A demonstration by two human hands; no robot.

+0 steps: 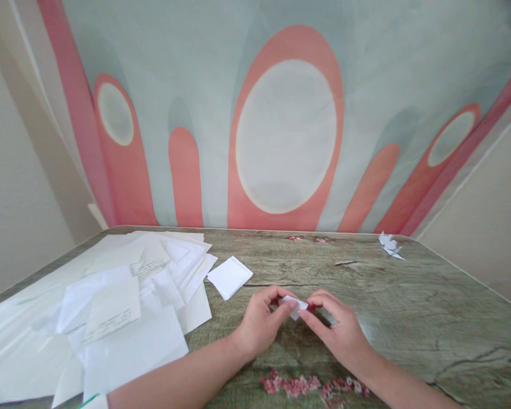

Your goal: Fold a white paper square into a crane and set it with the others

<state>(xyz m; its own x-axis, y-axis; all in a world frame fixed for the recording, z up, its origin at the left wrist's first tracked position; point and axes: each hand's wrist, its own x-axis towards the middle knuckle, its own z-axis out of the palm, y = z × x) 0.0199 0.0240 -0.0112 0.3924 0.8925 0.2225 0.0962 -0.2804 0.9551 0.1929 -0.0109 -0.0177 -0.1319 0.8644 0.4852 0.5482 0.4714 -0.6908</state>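
Grey-green and coral fill the backdrop (213, 68) that stands behind the far edge of everything. Below it spreads a wood-patterned table (434, 307). A broad pile of white paper (114, 341) covers its left side, partly beyond the left forearm. The left hand (259, 321) and right hand (340, 326) face each other just right of the middle, fingers curled inward and each thumb close to its forefinger, with only a small gap between the two sets of fingertips. A neat stack of paper squares (230, 277) lies beyond the left hand, on its outer side, nearer to it than to the right. Well apart, at the far right corner, sit some folded paper shapes (390, 245). Smallest is the folded piece of paper (297, 308) between the hands, its longer direction running roughly sideways from one to the other, a corner pointing back toward the person. The left thumb overlaps its left part, with fingers behind; the right fingertips pinch its right end. How firmly either hand presses, I cannot tell.
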